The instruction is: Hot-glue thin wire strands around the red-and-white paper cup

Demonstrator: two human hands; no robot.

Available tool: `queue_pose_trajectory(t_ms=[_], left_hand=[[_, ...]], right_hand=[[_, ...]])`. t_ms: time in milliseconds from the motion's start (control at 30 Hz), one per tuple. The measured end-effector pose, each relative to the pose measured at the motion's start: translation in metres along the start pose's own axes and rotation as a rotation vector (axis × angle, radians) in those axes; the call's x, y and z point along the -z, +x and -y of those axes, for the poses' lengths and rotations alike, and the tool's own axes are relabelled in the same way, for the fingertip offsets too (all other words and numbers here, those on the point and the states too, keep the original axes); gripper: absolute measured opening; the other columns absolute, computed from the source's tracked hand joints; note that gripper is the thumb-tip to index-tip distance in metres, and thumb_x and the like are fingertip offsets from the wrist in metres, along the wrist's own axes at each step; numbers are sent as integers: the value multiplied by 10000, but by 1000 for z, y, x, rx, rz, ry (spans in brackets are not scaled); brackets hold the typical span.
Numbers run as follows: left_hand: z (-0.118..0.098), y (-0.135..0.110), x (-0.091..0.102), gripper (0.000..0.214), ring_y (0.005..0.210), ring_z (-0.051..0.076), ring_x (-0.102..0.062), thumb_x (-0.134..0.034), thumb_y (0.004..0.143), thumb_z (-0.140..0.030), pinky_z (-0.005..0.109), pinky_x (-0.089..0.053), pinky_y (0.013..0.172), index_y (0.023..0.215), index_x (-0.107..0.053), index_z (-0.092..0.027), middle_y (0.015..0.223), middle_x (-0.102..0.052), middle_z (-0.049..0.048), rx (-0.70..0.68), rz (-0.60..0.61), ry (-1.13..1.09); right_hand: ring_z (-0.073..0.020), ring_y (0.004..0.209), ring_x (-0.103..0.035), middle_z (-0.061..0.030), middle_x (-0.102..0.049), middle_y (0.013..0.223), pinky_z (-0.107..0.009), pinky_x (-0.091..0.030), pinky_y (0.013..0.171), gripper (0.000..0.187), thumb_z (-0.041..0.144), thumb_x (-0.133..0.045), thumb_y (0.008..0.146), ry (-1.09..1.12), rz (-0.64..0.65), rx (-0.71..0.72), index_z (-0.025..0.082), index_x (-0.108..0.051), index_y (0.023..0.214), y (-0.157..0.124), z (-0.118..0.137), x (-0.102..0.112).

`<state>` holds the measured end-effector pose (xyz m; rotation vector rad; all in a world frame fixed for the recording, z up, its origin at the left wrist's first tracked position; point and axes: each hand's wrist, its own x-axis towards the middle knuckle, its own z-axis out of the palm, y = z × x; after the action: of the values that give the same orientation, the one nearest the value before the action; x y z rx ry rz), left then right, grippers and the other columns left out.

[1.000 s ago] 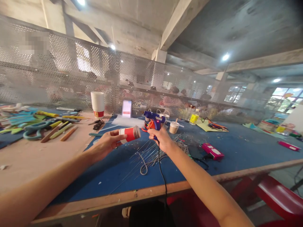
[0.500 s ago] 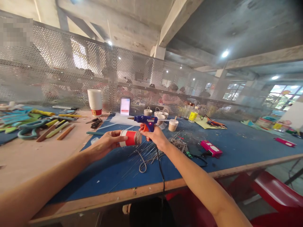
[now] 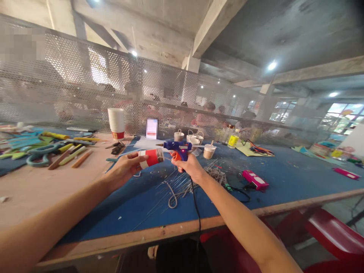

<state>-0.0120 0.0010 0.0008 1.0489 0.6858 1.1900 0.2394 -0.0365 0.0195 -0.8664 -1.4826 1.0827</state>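
A red-and-white paper cup (image 3: 152, 157) lies sideways in my left hand (image 3: 126, 167), fingers wrapped round its left end. Grey cord (image 3: 161, 154) is wound about the cup's right end, and a strand seems to run from there toward my right hand (image 3: 188, 165). That hand is closed on a blue glue gun (image 3: 175, 145) with an orange trigger and a lit red light. The nozzle points left, just above the cup; whether they touch I cannot tell. Beneath the hands lies a heap of grey cord (image 3: 217, 175) with thin clear sticks.
Stacked paper cups (image 3: 116, 121) and a lit phone (image 3: 151, 129) stand at the back. Small cord-covered cups (image 3: 195, 139) stand behind the gun. Scissors (image 3: 42, 153) and wooden tools lie left. A pink box (image 3: 255, 180) is at right; the gun's black cable (image 3: 196, 204) hangs over the edge.
My left hand has raised the cup and tilted its corded end upward, closer to the nozzle. A gap has opened between the cup and my right hand, which has shifted slightly right with the gun.
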Motion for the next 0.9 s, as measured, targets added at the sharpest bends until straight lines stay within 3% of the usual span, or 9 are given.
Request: queue_pose_trajectory(t_ms=[233,367,533,633,800,900], left_hand=[[-3,8,11,274,759,194,-786,-884,720,-118,274,-660,717,963,-757,-122,951,-840,90,-81,-76,-72],[-3,7,9,314,705,195,-780,-893,703,-123,267,-656,664,987,-757,-115,902,-840,94,-83,-68,-61],[-3,4,6,365,718,209,-778,-912,696,-171,300,-653,707,1026,-765,-113,908,-843,103,-71,-72,-27],[-4,2,4,360,756,199,-773,-929,681,-196,285,-634,744,996,-776,-114,934,-844,102,-85,-83,13],[-6,-3,-2,445,733,203,-763,-954,639,-247,304,-633,720,1027,-778,-121,931,-840,100,-71,-72,68],[-6,-6,-5,470,701,214,-760,-952,633,-253,329,-640,686,1048,-771,-128,899,-835,96,-57,-64,60]], right_hand=[[-107,499,-577,11,-684,716,-262,-488,519,354,398,-799,721,-81,-78,-27,173,-669,962,-4,-3,-2],[-87,495,-504,-10,-723,777,-248,-412,499,383,334,-766,710,-140,-80,-28,161,-686,1041,-9,2,-7],[-91,561,-463,51,-602,654,-242,-388,562,307,249,-696,692,-62,-73,-6,168,-712,988,-13,9,-9],[-96,560,-453,63,-527,596,-247,-386,563,255,336,-710,763,-40,-74,20,163,-709,951,-14,10,-9],[-109,486,-514,53,-583,598,-266,-452,527,453,533,-712,848,-97,-39,31,161,-700,1107,-15,4,-11],[-115,453,-494,55,-547,527,-269,-435,505,405,558,-726,849,-262,-85,59,182,-747,999,-15,0,-11]])
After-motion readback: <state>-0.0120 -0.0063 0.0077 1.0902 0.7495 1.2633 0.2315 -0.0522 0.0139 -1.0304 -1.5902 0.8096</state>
